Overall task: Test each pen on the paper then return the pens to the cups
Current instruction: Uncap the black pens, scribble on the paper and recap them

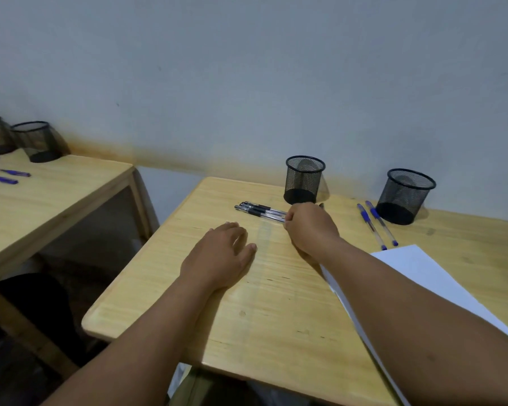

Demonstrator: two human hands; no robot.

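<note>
Two or three black pens lie side by side on the wooden desk, in front of an empty black mesh cup. My right hand is closed over their right ends, fingers curled around them. My left hand rests flat on the desk, palm down, holding nothing. Two blue pens lie next to a second empty mesh cup at the right. A white sheet of paper lies under my right forearm.
A second wooden desk stands to the left across a gap, with two more mesh cups and blue pens on it. A grey wall runs behind both desks.
</note>
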